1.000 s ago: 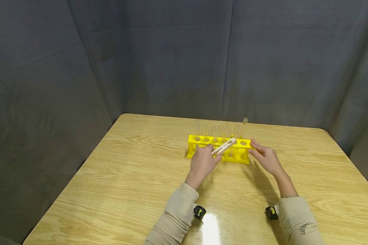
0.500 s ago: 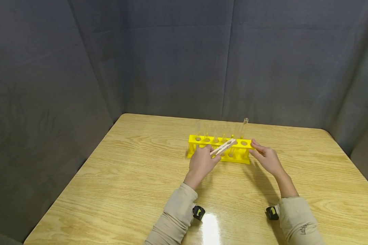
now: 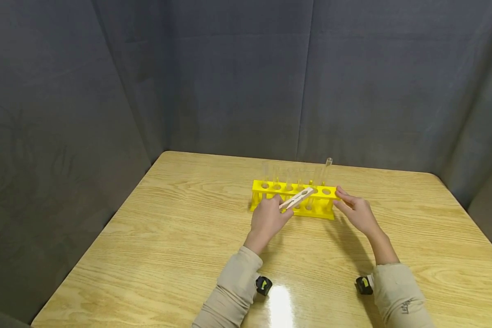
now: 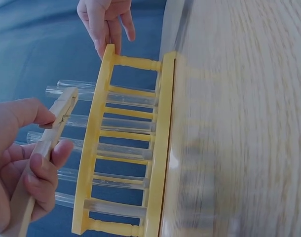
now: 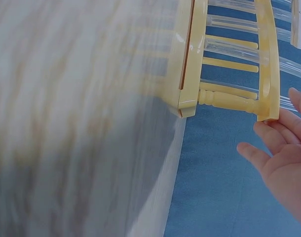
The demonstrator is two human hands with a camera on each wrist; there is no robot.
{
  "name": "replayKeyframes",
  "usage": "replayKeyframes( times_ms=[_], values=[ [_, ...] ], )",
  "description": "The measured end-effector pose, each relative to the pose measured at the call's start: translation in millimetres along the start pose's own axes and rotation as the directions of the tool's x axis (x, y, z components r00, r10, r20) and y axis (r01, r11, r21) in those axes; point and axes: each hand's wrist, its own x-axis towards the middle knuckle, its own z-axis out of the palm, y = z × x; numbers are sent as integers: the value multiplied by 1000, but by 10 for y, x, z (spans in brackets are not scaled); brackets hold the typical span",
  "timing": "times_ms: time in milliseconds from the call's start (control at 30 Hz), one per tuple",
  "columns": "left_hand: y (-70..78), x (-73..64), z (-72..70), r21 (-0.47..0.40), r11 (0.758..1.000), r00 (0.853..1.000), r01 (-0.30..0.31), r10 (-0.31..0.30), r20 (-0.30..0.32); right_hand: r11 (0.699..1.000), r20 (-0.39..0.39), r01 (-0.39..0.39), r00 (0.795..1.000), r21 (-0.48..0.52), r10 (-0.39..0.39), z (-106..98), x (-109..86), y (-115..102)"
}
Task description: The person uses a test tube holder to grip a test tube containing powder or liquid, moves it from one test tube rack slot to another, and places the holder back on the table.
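Observation:
In my left hand [image 3: 268, 218] I grip a wooden test tube clamp [image 3: 300, 197], shaped like a long clothespin. Its tip reaches over the front of the yellow test tube rack [image 3: 256, 185], apart from the tubes in the left wrist view. Several clear glass test tubes [image 4: 118, 177] stand in the rack; one taller tube [image 3: 328, 165] leans at its right back. The fingers of my right hand [image 3: 357, 213] touch the right end of the rack's top plate [image 5: 269, 64]. In the right wrist view the thumb [image 5: 251, 154] is apart from the rack.
The rack stands on a wood-grain table [image 3: 168, 218], toward its back edge. Dark grey curtain cloth [image 3: 238, 91] hangs behind and at the sides. A black wrist camera [image 3: 264, 285] is strapped to each sleeve.
My left hand has drawn slightly left and toward me, with the clamp still gripped and its tip a little lower. The right hand and the rack stay nearly still.

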Motion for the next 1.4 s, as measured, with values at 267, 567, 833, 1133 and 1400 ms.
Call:
replayKeyframes(
  times_ms=[267, 567, 833, 1133, 1400],
  values=[
    [-24, 1, 16, 18, 1000, 1000, -12, 12, -11, 1000, 6, -10, 1000, -3, 10, -11, 2, 0],
    [-48, -4, 43, -11, 1000, 1000, -28, 28, -1, 1000, 12, -19, 1000, 4, 19, -6, -4, -14],
    [-81, -3, 48, -65, 997, 999, -32, 32, 2, 1000, 5, -19, 1000, 3, 19, -5, 3, -16],
    [-105, -29, 66, -103, 992, 998, -70, 69, -15, 1000, 7, -10, 1000, -3, 10, 7, -4, 12],
    [-115, -28, 38, -116, 990, 996, -81, 78, -33, 1000, 4, -1, 1000, -10, 1, 2, 10, 16]
  ],
)
